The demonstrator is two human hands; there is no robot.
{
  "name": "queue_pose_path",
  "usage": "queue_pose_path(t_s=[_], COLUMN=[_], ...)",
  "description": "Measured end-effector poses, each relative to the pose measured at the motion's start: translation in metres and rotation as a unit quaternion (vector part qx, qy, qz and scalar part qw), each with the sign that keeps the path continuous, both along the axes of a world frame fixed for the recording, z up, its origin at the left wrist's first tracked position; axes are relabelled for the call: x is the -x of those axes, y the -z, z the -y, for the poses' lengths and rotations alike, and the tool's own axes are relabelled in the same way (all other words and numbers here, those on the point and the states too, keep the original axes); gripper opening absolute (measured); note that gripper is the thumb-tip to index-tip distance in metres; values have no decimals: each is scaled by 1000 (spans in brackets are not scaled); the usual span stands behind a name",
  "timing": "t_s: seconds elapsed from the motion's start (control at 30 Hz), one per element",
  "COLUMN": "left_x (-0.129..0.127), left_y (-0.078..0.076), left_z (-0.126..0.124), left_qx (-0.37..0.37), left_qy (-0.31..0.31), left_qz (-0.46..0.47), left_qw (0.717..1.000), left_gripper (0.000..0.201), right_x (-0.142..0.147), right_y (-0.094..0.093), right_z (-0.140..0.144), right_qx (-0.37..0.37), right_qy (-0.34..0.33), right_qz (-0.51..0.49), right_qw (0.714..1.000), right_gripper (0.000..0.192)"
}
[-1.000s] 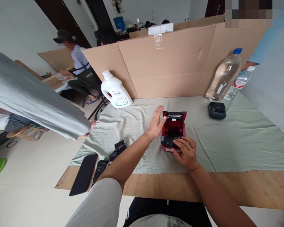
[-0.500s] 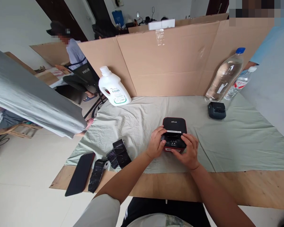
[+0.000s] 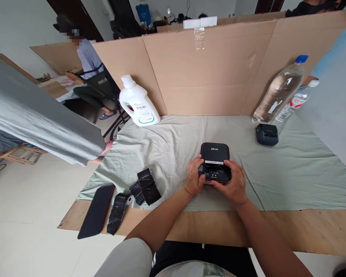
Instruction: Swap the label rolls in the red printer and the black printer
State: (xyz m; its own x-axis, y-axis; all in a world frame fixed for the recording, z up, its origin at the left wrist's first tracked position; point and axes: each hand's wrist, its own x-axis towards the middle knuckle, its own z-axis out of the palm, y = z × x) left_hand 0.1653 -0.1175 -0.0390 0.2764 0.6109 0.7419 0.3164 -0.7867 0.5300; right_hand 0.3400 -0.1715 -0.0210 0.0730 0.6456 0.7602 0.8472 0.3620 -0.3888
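"PROJE" legible on dark chair back (image 3: 102,82); other labels unreadable

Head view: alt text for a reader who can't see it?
Both hands, left hand and right hand, clasp a small black printer, lid closed, on a pale green cloth. Black label rolls and a phone lie left.

The printer (image 3: 215,161) sits mid-cloth (image 3: 291,173). Left of the printer lie rolls (image 3: 145,186), and farther left a phone (image 3: 96,211) on the board (image 3: 305,227). Behind and left of the printer stands a jug (image 3: 137,104). Right and behind lies what seems a second printer (image 3: 266,134), with two bottles (image 3: 279,90) behind it. A cardboard screen (image 3: 219,73) stands behind the printer.
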Motion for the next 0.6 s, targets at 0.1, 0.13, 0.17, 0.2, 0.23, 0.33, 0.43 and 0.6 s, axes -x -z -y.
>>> queue_pose_path(t_s=[0.1, 0.13, 0.17, 0.2, 0.23, 0.33, 0.43, 0.6], left_x=[0, 0, 0, 0, -1, -1, -3, 1], left_y=[2, 3, 3, 4, 5, 7, 5, -13], left_z=[-2, -2, -1, -1, 1, 6, 12, 10], left_qx=[-9, -8, -6, -1, 7, 89, 306, 533], left_qy=[-12, -9, -2, 8, 21, 37, 47, 154], left_qz=[3, 8, 15, 23, 33, 84, 164, 270], left_qw=[1000, 1000, 1000, 1000, 999, 992, 936, 787], left_gripper=[47, 47, 46, 46, 47, 54, 68, 74], right_x=[-2, -3, -3, -3, -2, 3, 13, 36], right_y=[-3, -4, -4, -3, -2, 4, 8, -9], right_z=[0, 0, 0, 0, 0, 4, 11, 15], right_qx=[-3, -3, -4, -4, -3, 37, 142, 265], right_qy=[7, 6, 3, 0, -5, -5, 43, -1], right_qz=[16, 18, 18, 16, 11, -41, -164, -313], right_qw=[1000, 1000, 1000, 1000, 1000, 998, 975, 912], right_gripper=[78, 77, 76, 76, 74, 78, 101, 87])
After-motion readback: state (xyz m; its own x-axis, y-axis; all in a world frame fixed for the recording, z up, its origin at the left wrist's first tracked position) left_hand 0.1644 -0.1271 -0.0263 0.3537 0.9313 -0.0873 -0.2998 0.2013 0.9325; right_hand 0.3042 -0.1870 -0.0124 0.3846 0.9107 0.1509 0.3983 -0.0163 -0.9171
